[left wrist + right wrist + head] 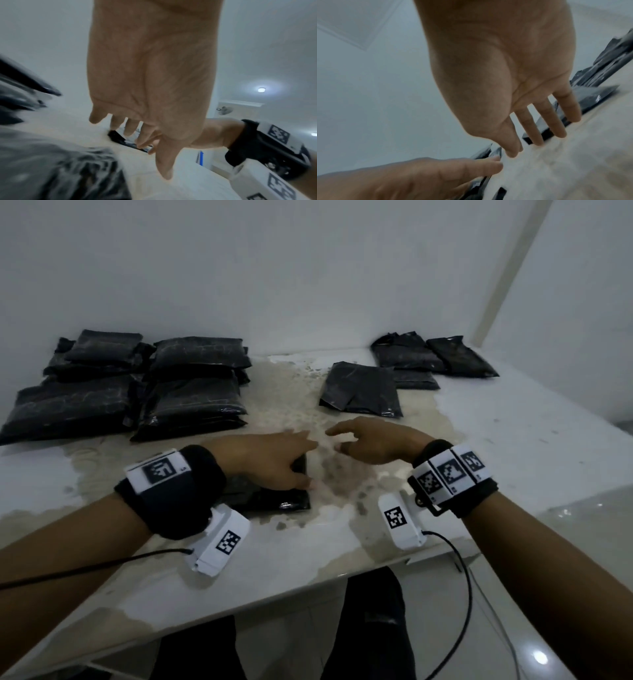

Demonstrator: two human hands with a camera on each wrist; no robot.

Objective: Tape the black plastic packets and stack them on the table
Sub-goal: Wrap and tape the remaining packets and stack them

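Observation:
A black plastic packet [274, 499] lies flat near the table's front edge, blurred and close in the left wrist view [51, 169]. My left hand [301, 460] is spread over it with straight fingers [120, 121] and thumb pointing down; whether it touches the packet I cannot tell. My right hand [342, 440] hovers just to its right over bare table, fingers [556, 121] loosely spread and holding nothing. Beyond it lies a single loose packet [361, 390], also seen in the right wrist view [594, 94].
Stacks of black packets [137, 385] fill the table's back left. More loose packets [431, 359] lie at the back right by the wall. The white table [513, 446] has a worn, stained middle. Wrist-camera cables [459, 594] hang over the front edge.

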